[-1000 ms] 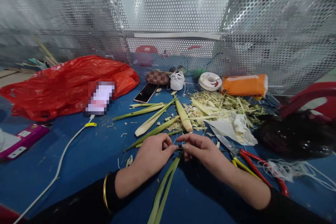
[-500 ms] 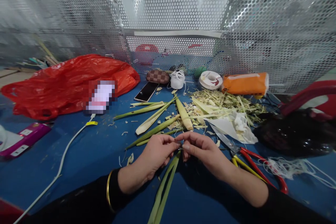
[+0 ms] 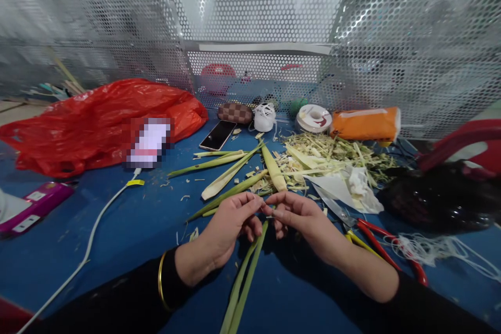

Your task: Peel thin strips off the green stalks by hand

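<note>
My left hand and my right hand meet at the fingertips over the middle of the table. Both are closed in a pinch. A thin pale bit, perhaps thread, shows by the right fingertips; what the left fingers hold is too small to make out. Just under the hands, long green leaf strips run down toward the front edge, their upper tip close below the fingers. Beyond the hands lie several pale green leafy stalks, one almost reaching my right fingers.
On the right are red-and-yellow-handled shears, tangled white string, a black plastic bag and a heap of plant scraps. At left lie a red plastic bag, a lit phone and its white cable. Perforated metal mesh stands behind.
My left fingers have shifted slightly up and their lower fingers have loosened. The hands stay joined at the fingertips. Leaf strips below show a little more of their upper end.
</note>
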`<state>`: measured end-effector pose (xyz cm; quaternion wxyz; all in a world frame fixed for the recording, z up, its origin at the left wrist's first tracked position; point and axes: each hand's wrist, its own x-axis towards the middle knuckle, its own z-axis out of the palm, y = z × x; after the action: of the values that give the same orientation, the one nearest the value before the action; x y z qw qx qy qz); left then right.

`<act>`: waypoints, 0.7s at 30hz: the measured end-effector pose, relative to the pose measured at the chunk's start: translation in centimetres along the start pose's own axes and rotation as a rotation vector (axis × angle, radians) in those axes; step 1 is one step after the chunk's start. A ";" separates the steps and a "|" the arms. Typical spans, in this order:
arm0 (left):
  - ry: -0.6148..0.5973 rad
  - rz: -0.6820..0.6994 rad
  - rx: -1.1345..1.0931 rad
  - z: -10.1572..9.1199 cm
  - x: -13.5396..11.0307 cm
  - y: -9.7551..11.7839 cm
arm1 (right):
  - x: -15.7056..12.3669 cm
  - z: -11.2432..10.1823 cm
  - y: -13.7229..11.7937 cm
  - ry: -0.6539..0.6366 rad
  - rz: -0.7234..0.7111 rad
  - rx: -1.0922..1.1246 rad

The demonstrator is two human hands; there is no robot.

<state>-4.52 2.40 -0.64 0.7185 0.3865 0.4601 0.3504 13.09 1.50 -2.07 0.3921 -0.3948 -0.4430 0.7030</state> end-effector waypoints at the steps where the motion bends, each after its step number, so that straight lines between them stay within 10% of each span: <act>1: -0.015 -0.009 0.009 0.0 0.0 0.0 | 0.0 0.0 -0.1 0.011 0.001 0.006; 21: -0.169 -0.035 0.373 0.4 0.4 -0.3 | -0.1 -0.2 -0.2 0.163 -0.552 -0.617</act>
<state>-3.95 2.55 -0.94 0.6766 0.5328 0.4617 0.2127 13.32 1.56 -1.89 0.4629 -0.4145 -0.6895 0.3722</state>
